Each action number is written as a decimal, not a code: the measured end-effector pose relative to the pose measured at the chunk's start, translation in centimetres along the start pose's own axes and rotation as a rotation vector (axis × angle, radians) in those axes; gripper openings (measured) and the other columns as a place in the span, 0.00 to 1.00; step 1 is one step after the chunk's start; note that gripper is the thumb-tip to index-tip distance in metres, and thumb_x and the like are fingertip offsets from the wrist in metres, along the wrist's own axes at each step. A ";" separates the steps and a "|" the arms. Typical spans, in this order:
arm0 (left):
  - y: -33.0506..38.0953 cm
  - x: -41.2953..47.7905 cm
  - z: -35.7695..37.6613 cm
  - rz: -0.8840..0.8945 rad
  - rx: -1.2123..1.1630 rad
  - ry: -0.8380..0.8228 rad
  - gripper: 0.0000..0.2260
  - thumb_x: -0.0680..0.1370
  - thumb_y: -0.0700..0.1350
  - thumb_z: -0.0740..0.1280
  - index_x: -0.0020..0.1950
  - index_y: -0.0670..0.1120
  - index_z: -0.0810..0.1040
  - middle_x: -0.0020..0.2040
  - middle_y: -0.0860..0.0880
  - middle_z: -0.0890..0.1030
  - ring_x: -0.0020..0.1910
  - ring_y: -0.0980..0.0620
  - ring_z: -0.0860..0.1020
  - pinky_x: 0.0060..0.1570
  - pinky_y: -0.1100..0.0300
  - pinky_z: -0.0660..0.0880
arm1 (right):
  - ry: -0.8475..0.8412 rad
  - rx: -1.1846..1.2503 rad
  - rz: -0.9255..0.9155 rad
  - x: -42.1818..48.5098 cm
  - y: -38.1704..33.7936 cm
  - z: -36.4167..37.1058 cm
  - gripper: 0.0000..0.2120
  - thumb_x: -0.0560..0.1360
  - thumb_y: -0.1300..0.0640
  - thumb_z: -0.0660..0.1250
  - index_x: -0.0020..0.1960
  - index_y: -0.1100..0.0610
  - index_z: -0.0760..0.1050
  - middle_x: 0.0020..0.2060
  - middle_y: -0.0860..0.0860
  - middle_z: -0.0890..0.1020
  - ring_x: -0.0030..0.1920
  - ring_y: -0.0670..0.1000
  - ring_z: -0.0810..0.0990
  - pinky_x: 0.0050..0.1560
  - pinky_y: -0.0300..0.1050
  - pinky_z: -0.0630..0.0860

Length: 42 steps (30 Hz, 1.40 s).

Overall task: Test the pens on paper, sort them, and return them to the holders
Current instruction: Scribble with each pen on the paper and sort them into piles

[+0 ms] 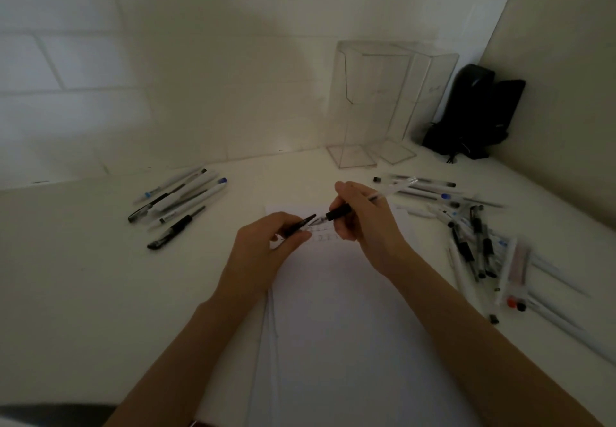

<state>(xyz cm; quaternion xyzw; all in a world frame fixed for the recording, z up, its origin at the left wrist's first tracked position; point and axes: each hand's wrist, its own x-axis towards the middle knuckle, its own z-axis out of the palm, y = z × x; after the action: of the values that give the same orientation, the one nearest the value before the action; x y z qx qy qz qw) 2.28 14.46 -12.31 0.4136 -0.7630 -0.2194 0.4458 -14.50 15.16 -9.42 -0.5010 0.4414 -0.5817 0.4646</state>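
My right hand (pixel 360 213) grips a clear pen with a black grip (pixel 383 195), its tip pointing left above the white paper (pixel 333 310). My left hand (pixel 266 243) pinches a black pen cap (pixel 301 223), held just left of the pen's tip and apart from it. Faint scribbles (pixel 325 231) mark the top of the paper between my hands. Several pens (pixel 180 200) lie in a group at the left. A larger scattered pile of pens (pixel 473 243) lies at the right. Two clear acrylic holders (pixel 376 103) stand at the back.
A black object (pixel 473 113) leans in the back right corner against the wall. White walls close the desk (pixel 100 276) at the back and the right.
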 end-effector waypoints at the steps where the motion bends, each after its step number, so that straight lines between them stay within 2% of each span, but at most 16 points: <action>1: 0.0 0.0 0.0 0.020 0.001 -0.008 0.05 0.73 0.43 0.71 0.47 0.46 0.80 0.39 0.63 0.77 0.41 0.71 0.73 0.44 0.77 0.66 | -0.029 -0.014 0.005 -0.1 0.1 0.2 0.17 0.80 0.59 0.58 0.34 0.63 0.72 0.18 0.53 0.71 0.19 0.49 0.63 0.22 0.36 0.59; 4: 0.1 -0.2 0.1 0.126 0.011 -0.034 0.09 0.73 0.46 0.68 0.49 0.43 0.81 0.40 0.58 0.77 0.40 0.72 0.73 0.43 0.77 0.67 | -0.098 -0.056 0.000 -0.5 0.5 0.9 0.18 0.81 0.58 0.57 0.34 0.62 0.71 0.19 0.53 0.71 0.19 0.49 0.64 0.22 0.38 0.60; 9: -0.1 -0.8 -0.1 0.162 -0.016 -0.031 0.14 0.75 0.51 0.61 0.49 0.42 0.80 0.38 0.54 0.79 0.38 0.61 0.76 0.39 0.73 0.69 | -0.094 -0.057 -0.021 -0.7 1.3 1.8 0.18 0.81 0.58 0.55 0.34 0.62 0.70 0.19 0.54 0.71 0.20 0.49 0.64 0.24 0.38 0.63; 12: -0.4 -0.5 -0.1 0.123 0.012 -0.010 0.12 0.75 0.50 0.64 0.50 0.43 0.80 0.40 0.55 0.78 0.39 0.68 0.74 0.41 0.76 0.68 | -0.154 -0.011 0.033 -0.6 1.3 1.9 0.16 0.79 0.51 0.57 0.39 0.61 0.71 0.22 0.53 0.74 0.22 0.50 0.66 0.25 0.39 0.63; 14: -0.8 0.1 -0.2 0.061 0.041 0.116 0.08 0.76 0.44 0.66 0.51 0.42 0.79 0.41 0.54 0.78 0.39 0.68 0.73 0.42 0.77 0.67 | -0.190 0.040 0.120 -0.6 1.0 2.1 0.16 0.74 0.46 0.60 0.49 0.60 0.71 0.27 0.53 0.78 0.26 0.49 0.70 0.28 0.40 0.65; 16: -1.7 0.6 -0.8 -0.056 0.120 0.312 0.08 0.76 0.40 0.65 0.53 0.40 0.79 0.44 0.47 0.80 0.40 0.62 0.75 0.43 0.74 0.67 | -0.151 0.034 0.156 -0.2 1.0 1.9 0.19 0.73 0.47 0.62 0.57 0.59 0.70 0.31 0.52 0.81 0.29 0.48 0.73 0.30 0.40 0.68; 18: -3.1 0.6 -1.8 -0.192 0.223 0.450 0.10 0.77 0.37 0.64 0.57 0.38 0.78 0.48 0.41 0.80 0.47 0.47 0.77 0.47 0.71 0.64 | -0.081 -0.011 0.135 0.1 1.0 1.6 0.15 0.76 0.51 0.62 0.58 0.59 0.70 0.32 0.52 0.82 0.30 0.48 0.74 0.31 0.40 0.69; 20: -4.3 0.4 -2.5 -0.320 0.333 0.478 0.11 0.76 0.35 0.63 0.58 0.39 0.78 0.51 0.39 0.79 0.51 0.41 0.76 0.49 0.67 0.63 | -0.030 -0.017 0.130 0.4 1.0 1.1 0.12 0.78 0.54 0.61 0.58 0.59 0.71 0.33 0.54 0.82 0.30 0.48 0.74 0.31 0.40 0.69; 22: -4.8 0.1 -2.6 -0.475 0.488 0.445 0.14 0.75 0.37 0.64 0.60 0.42 0.77 0.56 0.39 0.77 0.56 0.39 0.73 0.54 0.53 0.65 | 0.001 -0.015 0.134 0.5 1.0 0.7 0.11 0.78 0.54 0.62 0.56 0.60 0.71 0.34 0.55 0.81 0.31 0.48 0.74 0.32 0.40 0.70; 24: -4.5 0.2 -2.6 -0.595 0.561 0.422 0.18 0.73 0.39 0.65 0.63 0.44 0.74 0.62 0.39 0.72 0.61 0.38 0.68 0.58 0.47 0.62 | 0.011 -0.069 0.134 0.5 0.8 0.4 0.09 0.78 0.55 0.63 0.55 0.59 0.72 0.35 0.54 0.81 0.32 0.48 0.75 0.33 0.40 0.70; 25: -4.3 0.3 -2.6 -0.563 0.536 0.422 0.19 0.73 0.40 0.65 0.63 0.43 0.74 0.63 0.38 0.71 0.62 0.38 0.67 0.59 0.46 0.62 | 0.020 -0.140 0.124 0.6 0.8 0.0 0.08 0.78 0.55 0.63 0.54 0.58 0.73 0.35 0.53 0.82 0.32 0.48 0.75 0.34 0.40 0.71; 27: -4.0 0.4 -2.1 -0.311 0.414 0.356 0.17 0.72 0.44 0.62 0.60 0.41 0.76 0.60 0.39 0.73 0.60 0.39 0.70 0.60 0.49 0.64 | 0.088 -0.414 0.063 1.1 0.7 -1.3 0.05 0.78 0.56 0.63 0.53 0.55 0.73 0.36 0.50 0.81 0.35 0.48 0.76 0.36 0.41 0.72; 30: -3.1 0.1 -0.4 0.031 0.236 0.030 0.18 0.73 0.51 0.57 0.54 0.45 0.79 0.58 0.46 0.76 0.58 0.49 0.72 0.59 0.58 0.65 | 0.308 -1.043 -0.054 2.1 0.4 -5.4 0.07 0.78 0.59 0.61 0.54 0.57 0.75 0.42 0.51 0.80 0.42 0.51 0.77 0.43 0.45 0.73; 33: -3.0 0.0 0.4 0.194 0.215 -0.181 0.15 0.74 0.51 0.57 0.53 0.48 0.80 0.59 0.50 0.76 0.56 0.54 0.73 0.57 0.56 0.67 | 0.375 -1.512 0.073 2.3 0.8 -10.8 0.12 0.76 0.63 0.60 0.57 0.58 0.77 0.53 0.58 0.80 0.55 0.59 0.74 0.53 0.49 0.70; 37: -3.4 0.2 0.5 0.197 0.169 -0.179 0.15 0.74 0.51 0.57 0.50 0.48 0.81 0.54 0.50 0.79 0.53 0.57 0.73 0.53 0.62 0.68 | 0.276 -1.609 0.118 1.8 1.6 -13.4 0.11 0.78 0.56 0.61 0.56 0.55 0.79 0.54 0.58 0.79 0.56 0.60 0.72 0.54 0.49 0.67; 42: -3.4 0.2 0.7 0.201 0.153 -0.162 0.15 0.74 0.49 0.57 0.47 0.45 0.82 0.50 0.49 0.80 0.50 0.58 0.73 0.53 0.67 0.66 | 0.364 -1.692 0.098 2.0 1.3 -12.8 0.11 0.79 0.55 0.60 0.54 0.57 0.79 0.52 0.56 0.79 0.56 0.57 0.72 0.55 0.48 0.64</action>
<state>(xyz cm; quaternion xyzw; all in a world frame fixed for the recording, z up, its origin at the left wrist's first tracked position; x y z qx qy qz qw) 3.10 12.34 -14.89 0.3487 -0.8485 -0.1476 0.3696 -27.27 13.54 -11.68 -0.5578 0.8144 -0.1084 -0.1174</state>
